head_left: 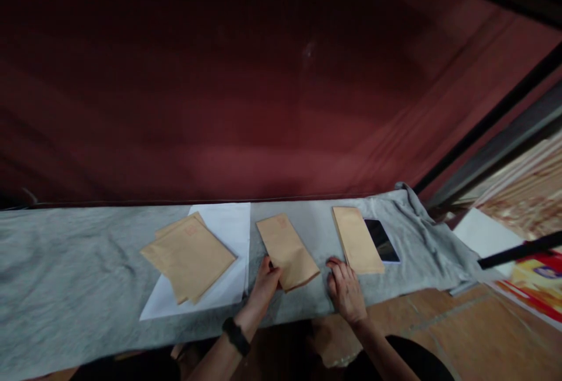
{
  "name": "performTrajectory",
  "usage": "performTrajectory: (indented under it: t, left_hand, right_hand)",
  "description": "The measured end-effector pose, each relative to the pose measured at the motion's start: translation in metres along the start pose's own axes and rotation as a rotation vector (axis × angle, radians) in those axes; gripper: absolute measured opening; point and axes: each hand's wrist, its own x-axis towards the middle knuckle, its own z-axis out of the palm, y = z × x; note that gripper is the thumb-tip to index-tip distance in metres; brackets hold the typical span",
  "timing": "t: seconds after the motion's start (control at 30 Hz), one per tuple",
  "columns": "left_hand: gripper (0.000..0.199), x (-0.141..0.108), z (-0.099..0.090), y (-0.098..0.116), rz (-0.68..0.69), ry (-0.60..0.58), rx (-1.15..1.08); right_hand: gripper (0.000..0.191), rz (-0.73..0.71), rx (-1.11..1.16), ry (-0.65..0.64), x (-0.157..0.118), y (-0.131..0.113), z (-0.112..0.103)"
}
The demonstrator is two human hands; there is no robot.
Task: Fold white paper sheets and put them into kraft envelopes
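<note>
At the lower centre of the frame, a kraft-paper envelope is pinched at its lower left edge by the left hand. The right hand, fingers loosely spread, is rested palm-down on grey cloth, just beside stacked envelopes at lower right.

Kraft envelope with faint red print, kinda slanted, near-left edge pinched in the left fingers. Neat tan envelope stack sits just beside the right fingers.
</note>
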Motion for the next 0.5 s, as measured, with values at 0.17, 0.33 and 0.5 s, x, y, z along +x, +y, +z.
performTrajectory:
  t: [0.17,0.33,0.5]
  left_hand:
    - [0.034,-0.006,0.003,0.005,0.071,-0.060,-0.030]
    - [0.037,-0.015,0.006,0.013,0.074,-0.062,-0.046]
    - [0.041,-0.012,0.000,0.012,0.041,-0.104,0.003]
  right_hand:
    - [0.032,0.003,-0.017,-0.018,0.004,-0.003,-0.004]
    - [0.031,0.022,-0.035,-0.001,0.008,-0.011,-0.009]
    - [0.031,0.020,-0.020,0.020,0.004,-0.010,-0.004]
